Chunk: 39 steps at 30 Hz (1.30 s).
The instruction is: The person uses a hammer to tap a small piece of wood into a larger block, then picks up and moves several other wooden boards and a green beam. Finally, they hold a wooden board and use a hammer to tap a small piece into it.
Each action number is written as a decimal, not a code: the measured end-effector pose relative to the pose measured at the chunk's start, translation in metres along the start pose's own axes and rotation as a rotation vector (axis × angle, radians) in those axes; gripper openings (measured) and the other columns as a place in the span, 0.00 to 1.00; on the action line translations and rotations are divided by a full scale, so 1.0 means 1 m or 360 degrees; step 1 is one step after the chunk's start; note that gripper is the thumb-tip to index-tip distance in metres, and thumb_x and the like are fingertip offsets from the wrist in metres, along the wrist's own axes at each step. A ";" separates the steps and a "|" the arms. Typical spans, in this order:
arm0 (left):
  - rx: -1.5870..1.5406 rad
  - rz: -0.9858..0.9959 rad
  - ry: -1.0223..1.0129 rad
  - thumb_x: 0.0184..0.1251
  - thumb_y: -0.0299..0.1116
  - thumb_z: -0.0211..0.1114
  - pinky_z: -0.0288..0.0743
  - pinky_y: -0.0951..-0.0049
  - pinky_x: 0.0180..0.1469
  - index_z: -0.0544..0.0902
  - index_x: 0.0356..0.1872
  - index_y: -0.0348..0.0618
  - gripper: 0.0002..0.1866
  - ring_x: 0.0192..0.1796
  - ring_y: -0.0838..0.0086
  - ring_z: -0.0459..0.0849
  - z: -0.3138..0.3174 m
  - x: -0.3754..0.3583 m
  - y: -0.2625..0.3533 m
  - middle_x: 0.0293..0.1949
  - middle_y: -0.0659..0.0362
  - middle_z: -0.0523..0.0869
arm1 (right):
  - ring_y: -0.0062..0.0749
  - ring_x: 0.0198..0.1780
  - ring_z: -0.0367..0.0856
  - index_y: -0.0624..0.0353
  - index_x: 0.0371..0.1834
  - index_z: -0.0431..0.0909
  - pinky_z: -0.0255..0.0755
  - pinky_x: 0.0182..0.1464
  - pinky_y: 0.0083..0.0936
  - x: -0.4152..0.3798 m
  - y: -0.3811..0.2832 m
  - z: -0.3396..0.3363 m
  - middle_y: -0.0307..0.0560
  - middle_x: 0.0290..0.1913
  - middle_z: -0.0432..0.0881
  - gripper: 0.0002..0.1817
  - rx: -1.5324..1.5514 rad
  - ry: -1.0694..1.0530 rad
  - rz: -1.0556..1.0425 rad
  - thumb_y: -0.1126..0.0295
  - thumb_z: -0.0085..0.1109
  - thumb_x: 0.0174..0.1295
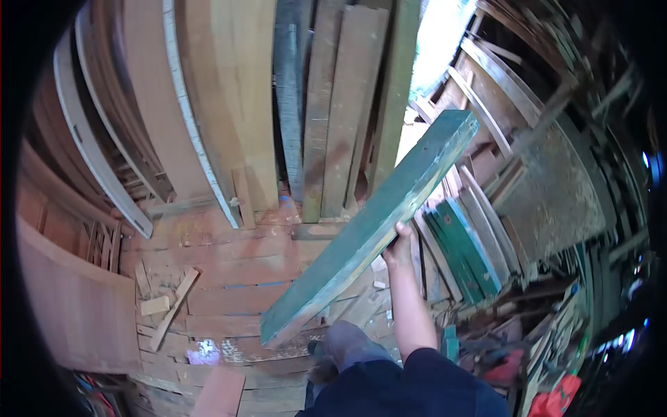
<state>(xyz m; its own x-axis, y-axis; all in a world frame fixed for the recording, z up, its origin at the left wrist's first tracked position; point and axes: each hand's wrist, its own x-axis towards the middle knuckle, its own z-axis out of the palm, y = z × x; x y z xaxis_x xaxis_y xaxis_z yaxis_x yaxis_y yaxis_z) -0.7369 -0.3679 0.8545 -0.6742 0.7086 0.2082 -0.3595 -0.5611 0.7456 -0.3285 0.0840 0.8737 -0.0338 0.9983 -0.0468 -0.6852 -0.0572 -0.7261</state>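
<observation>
The right hand [400, 244] grips the green plank [375, 226] at its lower edge, fingers curled around it. The plank is held up, its long axis slanting from lower left to upper right. The left hand is out of sight.

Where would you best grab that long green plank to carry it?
Probably near its middle, along the long edge, coming from underneath. The green plank is long, flat and tilted, its far end high. The right hand grips its lower edge about halfway along. A second hand nearer the low end would likely steady it.
</observation>
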 end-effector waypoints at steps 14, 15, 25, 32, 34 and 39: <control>0.0263 -0.0144 -0.0203 0.79 0.61 0.26 0.67 0.61 0.29 0.73 0.31 0.42 0.35 0.17 0.58 0.73 -0.005 -0.044 0.076 0.16 0.48 0.77 | 0.50 0.69 0.68 0.52 0.76 0.61 0.63 0.71 0.54 -0.052 -0.116 -0.087 0.52 0.71 0.68 0.44 0.0247 0.0861 -0.0272 0.33 0.52 0.66; 0.0253 -0.0147 -0.0204 0.79 0.61 0.26 0.67 0.61 0.29 0.73 0.31 0.42 0.35 0.17 0.58 0.73 -0.001 -0.048 0.077 0.16 0.48 0.77 | 0.51 0.71 0.66 0.51 0.77 0.60 0.61 0.72 0.55 -0.059 -0.126 -0.101 0.52 0.73 0.67 0.44 0.0268 0.0971 -0.0264 0.33 0.51 0.66; 0.0040 -0.0222 -0.0265 0.80 0.60 0.26 0.68 0.61 0.31 0.72 0.32 0.42 0.34 0.17 0.58 0.74 0.053 -0.101 0.042 0.16 0.48 0.77 | 0.54 0.78 0.54 0.44 0.80 0.55 0.48 0.70 0.75 -0.162 -0.202 -0.171 0.49 0.80 0.55 0.48 0.0484 0.1192 -0.0283 0.28 0.45 0.64; -0.0081 -0.0243 -0.0366 0.79 0.61 0.24 0.69 0.61 0.28 0.71 0.31 0.42 0.35 0.16 0.58 0.74 0.050 -0.093 0.035 0.15 0.48 0.78 | 0.52 0.73 0.64 0.45 0.76 0.64 0.58 0.72 0.59 -0.227 -0.209 -0.164 0.48 0.76 0.65 0.42 0.0723 0.1363 -0.0590 0.31 0.43 0.67; -0.0098 -0.0273 -0.0396 0.79 0.61 0.23 0.70 0.61 0.27 0.71 0.31 0.42 0.36 0.16 0.58 0.75 0.039 -0.086 0.037 0.15 0.47 0.78 | 0.52 0.73 0.65 0.46 0.77 0.63 0.58 0.73 0.57 -0.245 -0.200 -0.169 0.49 0.76 0.65 0.42 0.0804 0.1229 -0.0706 0.31 0.42 0.67; -0.0007 -0.0353 -0.0652 0.80 0.60 0.23 0.69 0.61 0.30 0.70 0.33 0.42 0.34 0.17 0.58 0.75 0.007 -0.047 0.058 0.16 0.47 0.77 | 0.53 0.72 0.66 0.51 0.74 0.66 0.60 0.73 0.54 -0.278 -0.125 -0.273 0.48 0.74 0.67 0.39 0.0617 0.1001 -0.0711 0.35 0.38 0.70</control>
<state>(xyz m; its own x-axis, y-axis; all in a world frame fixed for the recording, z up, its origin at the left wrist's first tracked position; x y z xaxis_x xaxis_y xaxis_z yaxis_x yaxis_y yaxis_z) -0.7215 -0.4308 0.8928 -0.2705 0.9219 0.2774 -0.4697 -0.3779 0.7979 -0.0351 -0.1888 0.7903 0.6286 0.7305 -0.2668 -0.7420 0.4607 -0.4869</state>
